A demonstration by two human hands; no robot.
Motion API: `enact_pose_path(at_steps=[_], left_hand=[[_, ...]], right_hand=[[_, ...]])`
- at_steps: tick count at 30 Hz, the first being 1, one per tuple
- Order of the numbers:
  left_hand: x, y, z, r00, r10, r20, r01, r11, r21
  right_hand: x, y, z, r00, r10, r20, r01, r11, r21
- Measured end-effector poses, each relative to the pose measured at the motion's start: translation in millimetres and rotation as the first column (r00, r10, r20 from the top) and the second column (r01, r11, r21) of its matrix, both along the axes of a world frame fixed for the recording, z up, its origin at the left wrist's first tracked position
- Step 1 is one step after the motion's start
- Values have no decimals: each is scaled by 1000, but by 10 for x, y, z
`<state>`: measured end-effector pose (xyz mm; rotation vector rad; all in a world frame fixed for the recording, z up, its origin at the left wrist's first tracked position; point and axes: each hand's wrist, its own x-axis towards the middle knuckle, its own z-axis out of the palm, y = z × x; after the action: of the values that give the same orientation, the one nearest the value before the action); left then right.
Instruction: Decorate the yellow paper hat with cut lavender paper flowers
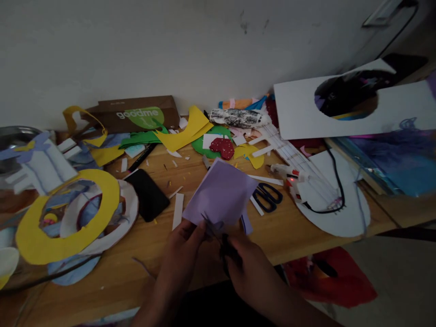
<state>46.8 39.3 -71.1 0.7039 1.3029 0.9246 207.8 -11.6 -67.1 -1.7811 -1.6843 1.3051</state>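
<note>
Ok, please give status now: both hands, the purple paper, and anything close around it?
Left hand pinches purple paper at its lower edge. Right hand holds scissors, blades at paper. Phone and second scissors lie close by.

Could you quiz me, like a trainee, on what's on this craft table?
1. What colour is the paper pinched by the left hand?
2. True or false: the spare scissors lie left of the black phone.
3. What does the right hand hold at the paper's lower edge: A glue gun, B scissors, C marker?

Key: 1 purple. 2 false, they lie to its right. 3 B, dark-handled scissors.
</note>
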Motion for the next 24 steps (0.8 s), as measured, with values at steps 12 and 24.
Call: enact_pose_path(at_steps=[12, 24], left_hand=[[-233, 138, 259, 941, -257, -223, 289, 949, 124], [-53, -75, 43, 997, -78, -14, 79, 992, 102]], right_hand=[[30, -26, -25, 1000, 28, 12, -28, 1000, 4], [77, -34, -37, 992, 79, 97, -83, 996, 34]])
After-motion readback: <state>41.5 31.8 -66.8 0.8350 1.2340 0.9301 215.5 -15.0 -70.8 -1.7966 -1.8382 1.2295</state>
